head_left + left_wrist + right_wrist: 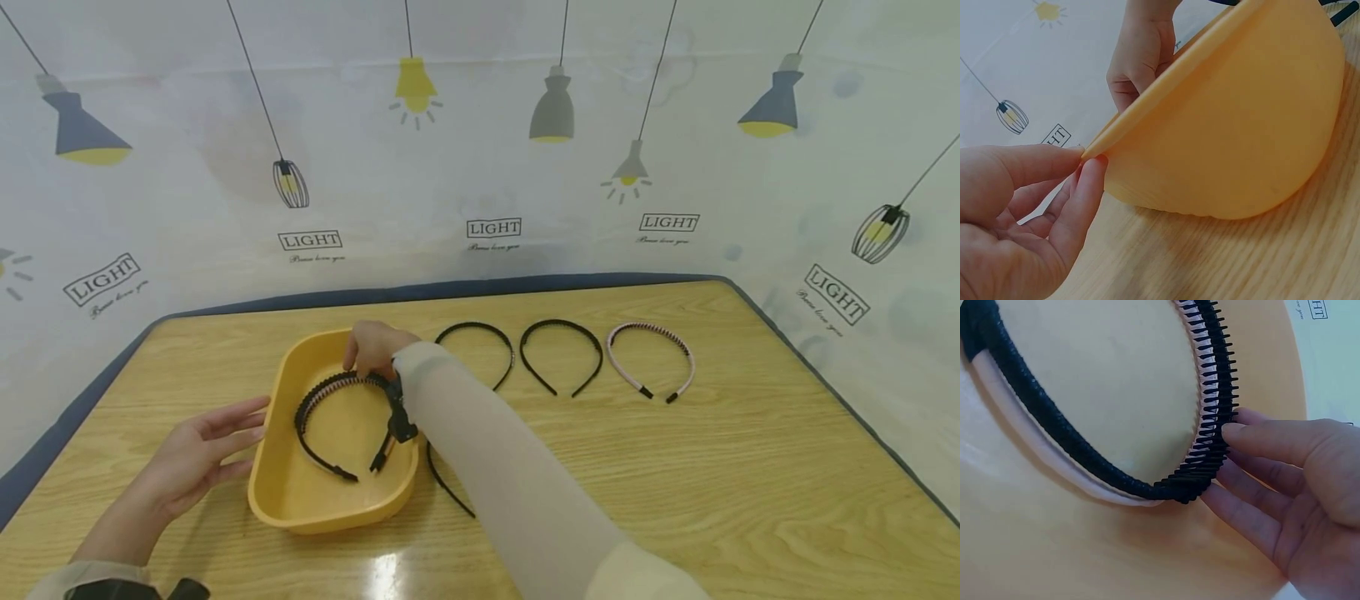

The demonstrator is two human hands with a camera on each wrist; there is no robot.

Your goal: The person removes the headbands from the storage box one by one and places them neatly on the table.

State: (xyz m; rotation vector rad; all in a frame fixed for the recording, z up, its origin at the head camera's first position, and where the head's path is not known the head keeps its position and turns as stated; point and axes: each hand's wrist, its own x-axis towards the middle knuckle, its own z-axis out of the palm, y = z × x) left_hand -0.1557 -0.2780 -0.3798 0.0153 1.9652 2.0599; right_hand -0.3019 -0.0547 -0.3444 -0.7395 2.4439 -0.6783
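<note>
My right hand (377, 347) reaches into a yellow plastic tub (279, 527) and pinches the toothed top of a black headband (306, 408) between thumb and fingers. In the right wrist view, a pink headband (1041, 456) lies right against the black one, partly covered by it. Both headbands are inside the tub, their ends toward me. My left hand (198, 454) is at the tub's left side; in the left wrist view, its thumb and a finger (1088, 187) pinch the tub's rim.
Right of the tub, a thin black headband (480, 325), another black headband (561, 322) and a pink headband (618, 367) lie in a row on the wooden table (712, 483). A further black headband (450, 492) is partly hidden under my right forearm. A lamp-printed curtain (480, 150) stands behind.
</note>
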